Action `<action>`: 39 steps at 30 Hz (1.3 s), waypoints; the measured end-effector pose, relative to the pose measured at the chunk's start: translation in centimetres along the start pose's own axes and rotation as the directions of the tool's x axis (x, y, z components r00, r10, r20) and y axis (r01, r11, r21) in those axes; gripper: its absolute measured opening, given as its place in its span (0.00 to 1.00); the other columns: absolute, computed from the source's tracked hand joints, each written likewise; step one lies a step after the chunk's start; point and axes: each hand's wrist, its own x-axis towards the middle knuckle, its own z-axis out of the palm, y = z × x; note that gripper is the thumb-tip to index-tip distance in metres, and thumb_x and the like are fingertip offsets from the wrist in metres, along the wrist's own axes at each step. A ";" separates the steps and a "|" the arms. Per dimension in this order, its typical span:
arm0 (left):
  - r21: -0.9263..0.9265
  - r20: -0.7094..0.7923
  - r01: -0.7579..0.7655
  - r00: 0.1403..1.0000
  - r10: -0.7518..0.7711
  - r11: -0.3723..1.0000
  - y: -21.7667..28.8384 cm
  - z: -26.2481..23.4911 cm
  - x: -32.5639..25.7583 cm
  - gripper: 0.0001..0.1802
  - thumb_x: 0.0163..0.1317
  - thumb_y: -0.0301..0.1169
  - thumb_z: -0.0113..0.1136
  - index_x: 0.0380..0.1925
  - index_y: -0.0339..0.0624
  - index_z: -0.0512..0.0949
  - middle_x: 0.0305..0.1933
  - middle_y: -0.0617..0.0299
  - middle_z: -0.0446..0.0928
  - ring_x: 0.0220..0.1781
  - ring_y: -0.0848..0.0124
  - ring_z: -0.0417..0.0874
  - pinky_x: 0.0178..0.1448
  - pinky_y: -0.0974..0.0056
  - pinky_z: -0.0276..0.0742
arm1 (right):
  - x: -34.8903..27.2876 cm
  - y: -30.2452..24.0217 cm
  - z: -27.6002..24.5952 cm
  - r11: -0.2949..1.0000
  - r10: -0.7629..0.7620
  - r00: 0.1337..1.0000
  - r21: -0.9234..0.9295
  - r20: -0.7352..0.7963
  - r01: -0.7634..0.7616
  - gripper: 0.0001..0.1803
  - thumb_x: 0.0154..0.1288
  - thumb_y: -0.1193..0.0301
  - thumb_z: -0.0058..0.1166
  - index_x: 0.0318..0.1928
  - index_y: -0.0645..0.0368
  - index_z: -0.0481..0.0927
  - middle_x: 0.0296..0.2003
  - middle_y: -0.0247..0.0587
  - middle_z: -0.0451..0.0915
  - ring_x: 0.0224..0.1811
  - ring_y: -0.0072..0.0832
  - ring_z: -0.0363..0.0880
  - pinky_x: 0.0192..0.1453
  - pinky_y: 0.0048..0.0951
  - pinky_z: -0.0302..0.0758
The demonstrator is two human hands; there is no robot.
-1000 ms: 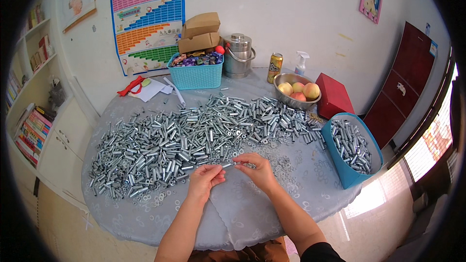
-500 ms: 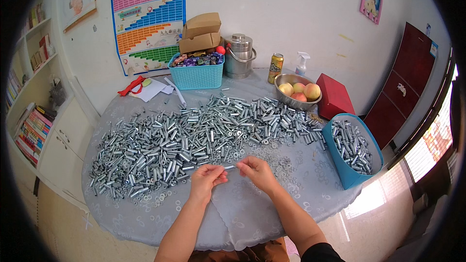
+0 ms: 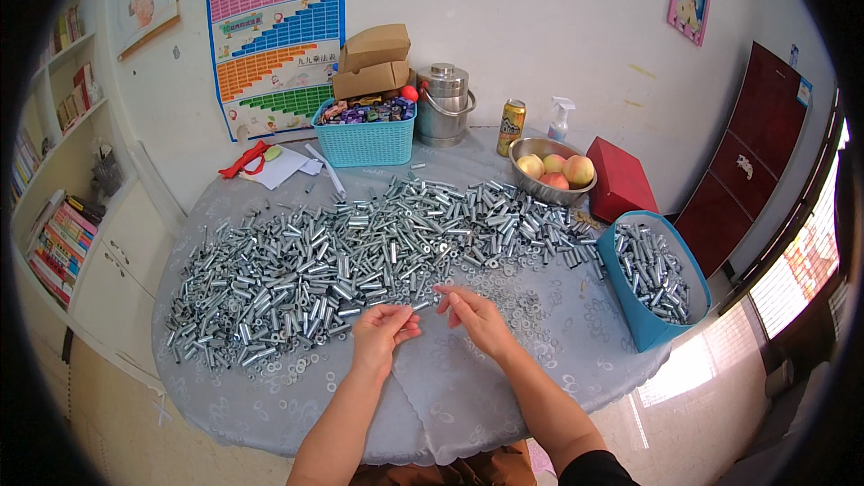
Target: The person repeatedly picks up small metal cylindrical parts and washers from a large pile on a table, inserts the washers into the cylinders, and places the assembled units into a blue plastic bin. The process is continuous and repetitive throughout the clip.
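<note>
Grey cloth (image 3: 405, 405) lies under our hands, with a wide heap (image 3: 360, 261) of metal parts on its far side and washers (image 3: 520, 299) loose to the right. The tube (image 3: 420, 306) is just off the near edge of the heap, apparently pinched at the fingertips of our left hand (image 3: 385, 328), with little of it showing. We judge a drop the likeliest trouble: the tube looks slim and smooth, so a slack pinch or a knock from our right hand (image 3: 477, 317) could send it down among look-alike pieces. Reaching too low on the right could also scatter the washers, which are pale and easily lost against the cloth.

Both forearms (image 3: 337, 423) come in from the near side and converge. Our left hand is closed, thumb pressed toward the curled fingers. Our right hand is loose, its index finger stretched toward the far left and its thumb parted from it; we cannot tell whether anything small sits there. The two hands are near each other without touching.
</note>
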 end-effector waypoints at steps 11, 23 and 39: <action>0.022 -0.012 -0.003 1.000 0.003 1.000 0.3 0.1 -0.1 0.04 0.57 0.25 0.57 0.30 0.36 0.74 0.30 0.56 0.78 0.30 0.72 0.79 0.36 0.65 0.81 | 0.0 0.2 0.2 1.000 -0.019 0.999 -0.007 -0.035 0.019 0.20 0.69 0.60 0.40 0.42 0.66 0.77 0.28 0.33 0.76 0.28 0.20 0.70 0.36 0.20 0.70; 0.166 0.088 -0.109 0.992 0.095 0.980 0.3 0.9 -0.7 0.05 0.55 0.22 0.59 0.31 0.34 0.75 0.30 0.55 0.78 0.31 0.70 0.80 0.36 0.66 0.82 | -0.3 -0.5 0.0 0.965 -0.146 0.986 -0.209 0.079 0.159 0.11 0.59 0.71 0.55 0.43 0.59 0.80 0.35 0.35 0.79 0.35 0.23 0.75 0.41 0.23 0.72; 0.084 -0.124 -0.147 0.980 0.157 0.986 1.9 -0.6 -0.3 0.11 0.61 0.31 0.53 0.42 0.38 0.75 0.35 0.58 0.78 0.29 0.75 0.76 0.30 0.69 0.77 | -8.6 -3.6 -19.7 0.501 -0.616 0.542 -0.815 -0.572 -0.291 0.08 0.54 0.75 0.54 0.36 0.62 0.77 0.33 0.47 0.77 0.39 0.42 0.74 0.45 0.37 0.68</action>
